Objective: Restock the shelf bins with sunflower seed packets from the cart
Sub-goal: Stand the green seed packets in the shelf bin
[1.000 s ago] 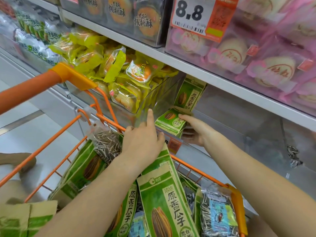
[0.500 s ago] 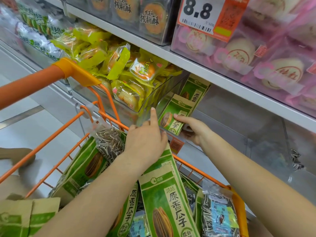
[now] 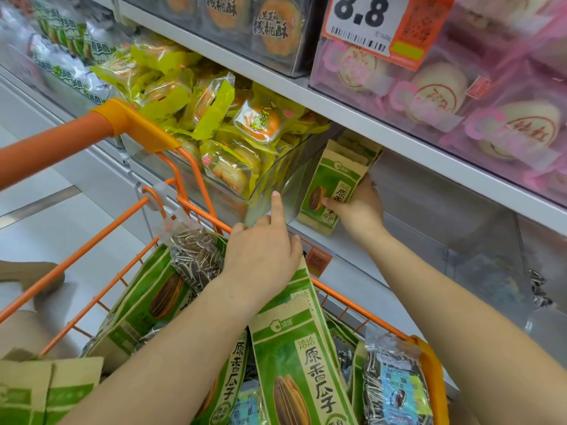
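Moved: since a second ago the green seed packet [image 3: 333, 191] has gone from lying flat and low at the bin's mouth to standing upright inside the clear shelf bin [image 3: 288, 179].
Packet axis: long axis near vertical, leaning slightly right; brown top edge up, printed face toward the camera, against more packets [image 3: 357, 148] behind it.
Right hand [image 3: 359, 207]: fingers curled round the packet's lower right edge, thumb across its front.
Left hand [image 3: 264, 253]: resting on packets in the cart, forefinger straight and pointing up at the bin wall, other fingers bent.
Cart [image 3: 101, 240]: orange wire basket, heaped with green packets [image 3: 294, 363] and clear bags of seeds [image 3: 196, 259].
Shelf [image 3: 352, 118]: white edge overhead, yellow snack packs [image 3: 221, 118] in the bin to the left, pink-wrapped buns [image 3: 445, 93] above, price tag [image 3: 374, 23] reading 8.8.
Floor [image 3: 36, 210]: pale, glossy.
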### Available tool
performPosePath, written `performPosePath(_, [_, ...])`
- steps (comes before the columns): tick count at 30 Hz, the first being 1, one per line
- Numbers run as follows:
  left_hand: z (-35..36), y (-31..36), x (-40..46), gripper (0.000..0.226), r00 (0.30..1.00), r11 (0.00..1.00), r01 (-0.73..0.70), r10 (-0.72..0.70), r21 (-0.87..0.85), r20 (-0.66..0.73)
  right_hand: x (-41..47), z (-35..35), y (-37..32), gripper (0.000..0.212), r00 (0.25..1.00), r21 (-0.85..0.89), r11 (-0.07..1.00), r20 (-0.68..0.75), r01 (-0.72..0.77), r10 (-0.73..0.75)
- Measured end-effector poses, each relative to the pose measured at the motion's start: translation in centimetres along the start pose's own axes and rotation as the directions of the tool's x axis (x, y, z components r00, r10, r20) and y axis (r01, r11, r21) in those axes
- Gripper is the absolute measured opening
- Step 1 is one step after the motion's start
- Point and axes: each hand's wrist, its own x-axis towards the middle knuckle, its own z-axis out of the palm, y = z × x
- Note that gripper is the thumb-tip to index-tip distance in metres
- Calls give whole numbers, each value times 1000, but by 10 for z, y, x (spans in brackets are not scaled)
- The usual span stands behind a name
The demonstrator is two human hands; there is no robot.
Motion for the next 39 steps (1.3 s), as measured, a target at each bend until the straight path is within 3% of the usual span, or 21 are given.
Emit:
performPosePath(6, [0,0,0,72,1000,1000,1,-1,0,-3,-3,8,8,73,993,-59,997,-103,57,-63])
performPosePath(12, [0,0,1,72,1000,1000,6,-6,18,9,-6,17,14,101,998,-196,980,-55,-13,2])
performPosePath(19, [0,2,1,72,1000,1000,15,-15,17,14,2,23,22,74,995,-67,994,47,-80,84])
performPosePath(27, [0,0,-1,71,1000,1000,8,-8,7,-2,7,28,25,70,975,-41,989,166,-143,148])
performPosePath(33, [2,-1,0,71,1000,1000,9,-9,16,-3,7,30,25,85,963,-121,979,196,-165,187])
performPosePath(39, [2,0,0,71,1000,1000,4,-4,9,-13,5,24,22,80,982,-39,987,104,-154,158])
